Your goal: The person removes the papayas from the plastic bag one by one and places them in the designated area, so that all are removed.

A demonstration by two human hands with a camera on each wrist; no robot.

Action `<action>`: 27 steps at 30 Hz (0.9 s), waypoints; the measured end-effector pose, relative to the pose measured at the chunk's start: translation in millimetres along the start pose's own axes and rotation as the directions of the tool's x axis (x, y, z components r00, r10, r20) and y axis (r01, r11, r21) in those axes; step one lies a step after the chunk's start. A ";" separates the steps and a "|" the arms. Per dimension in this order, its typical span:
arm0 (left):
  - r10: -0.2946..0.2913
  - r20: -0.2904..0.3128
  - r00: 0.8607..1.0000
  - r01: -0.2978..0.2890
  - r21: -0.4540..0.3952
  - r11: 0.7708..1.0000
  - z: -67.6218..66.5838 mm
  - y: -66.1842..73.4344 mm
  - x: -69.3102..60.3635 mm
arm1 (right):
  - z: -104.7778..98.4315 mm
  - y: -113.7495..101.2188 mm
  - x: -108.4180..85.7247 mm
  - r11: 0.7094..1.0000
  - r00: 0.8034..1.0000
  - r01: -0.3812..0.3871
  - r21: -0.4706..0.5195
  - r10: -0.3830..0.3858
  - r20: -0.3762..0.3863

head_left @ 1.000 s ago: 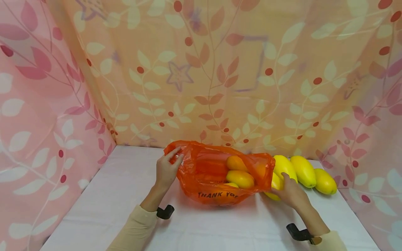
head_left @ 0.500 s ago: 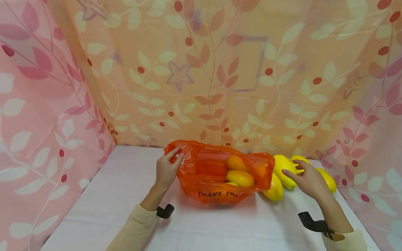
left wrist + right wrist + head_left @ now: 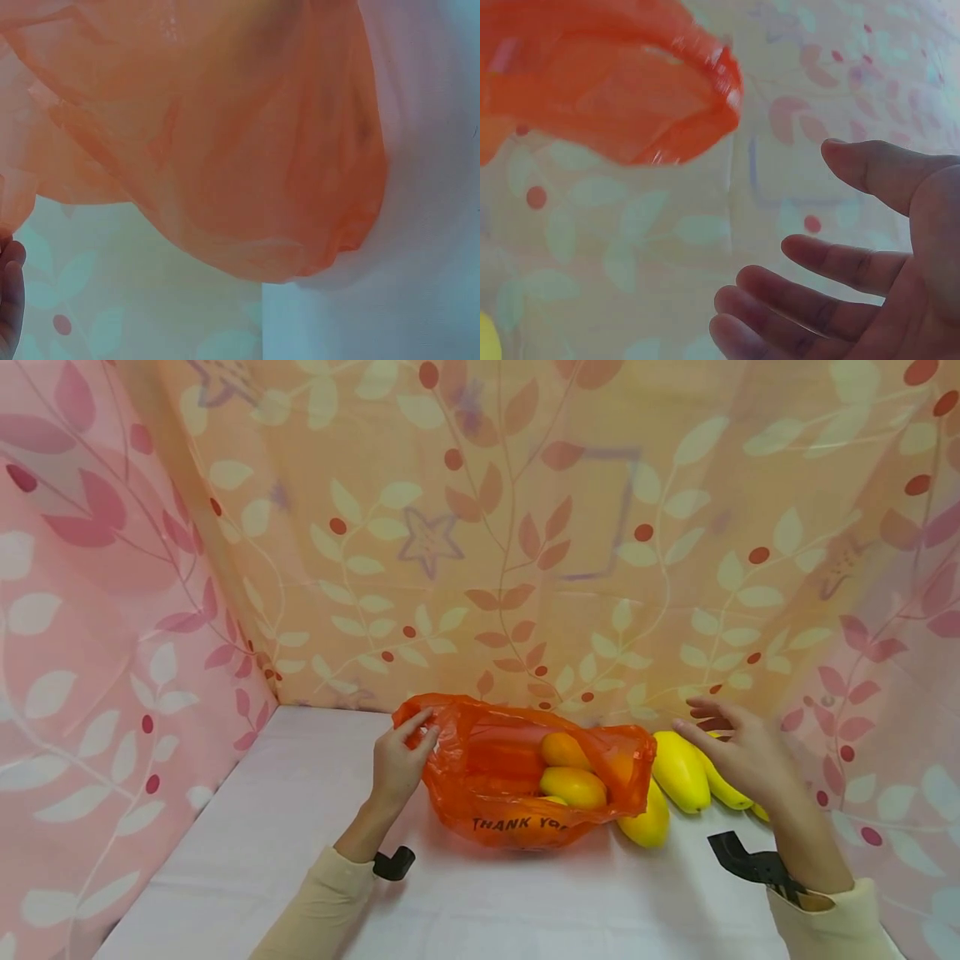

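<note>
A translucent orange plastic bag printed "THANK YOU" lies on its side, its opening toward me. My left hand pinches the bag's left rim. At the edge of the left wrist view, fingertips meet the orange film. Inside the bag sit several yellow mangoes. One yellow mango lies against the bag's right end, partly behind it. My right hand hovers empty over the mangoes to the right, hiding part of them. In the right wrist view its fingers are spread and relaxed, apart from the bag.
A white-covered table carries everything. Behind it hangs a leaf-patterned orange curtain, with pink patterned sheets at the sides. Black camera mounts stick out from both wrists.
My right hand has moved from the mango beside the bag toward the right and up. That mango and its neighbour have shifted slightly. The left hand and bag stay put.
</note>
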State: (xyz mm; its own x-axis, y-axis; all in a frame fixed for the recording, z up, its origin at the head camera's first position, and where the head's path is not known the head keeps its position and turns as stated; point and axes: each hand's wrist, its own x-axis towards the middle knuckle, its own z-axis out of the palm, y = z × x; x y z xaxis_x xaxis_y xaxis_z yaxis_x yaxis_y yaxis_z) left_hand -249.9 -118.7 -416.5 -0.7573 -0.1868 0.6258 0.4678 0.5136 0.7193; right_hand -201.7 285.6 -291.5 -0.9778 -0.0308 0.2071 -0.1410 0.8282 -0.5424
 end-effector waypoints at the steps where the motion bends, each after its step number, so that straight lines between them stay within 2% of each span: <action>1: -0.002 0.002 1.000 0.002 0.000 1.000 0.1 0.5 0.1 | 0.1 -4.3 0.3 1.000 1.000 0.009 0.005 -0.009 0.000; 6: -0.019 0.007 1.000 0.019 -0.001 1.000 0.3 1.3 0.2 | 1.8 -22.1 3.1 0.997 0.997 0.080 0.020 -0.080 0.009; 14: -0.009 0.004 1.000 0.009 -0.009 1.000 1.4 1.2 -0.5 | 9.2 -41.9 6.3 0.983 0.985 0.168 0.074 -0.170 0.026; 21: -0.011 0.006 1.000 0.011 -0.011 1.000 2.0 1.9 -0.5 | 17.8 -59.8 8.8 0.953 0.958 0.284 0.103 -0.286 -0.003; 27: -0.018 0.013 1.000 0.018 -0.022 1.000 2.1 4.1 -1.1 | 31.1 -67.4 9.3 0.937 0.940 0.324 0.132 -0.334 0.065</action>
State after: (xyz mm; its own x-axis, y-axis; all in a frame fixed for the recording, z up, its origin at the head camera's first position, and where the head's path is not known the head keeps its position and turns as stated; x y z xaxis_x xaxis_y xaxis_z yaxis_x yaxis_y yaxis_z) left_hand -248.1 -114.7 -414.9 -0.7713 -0.1848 0.6091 0.4640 0.4919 0.7367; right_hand -206.1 212.1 -278.3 -0.8826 -0.3420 0.3227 -0.4688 0.6922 -0.5486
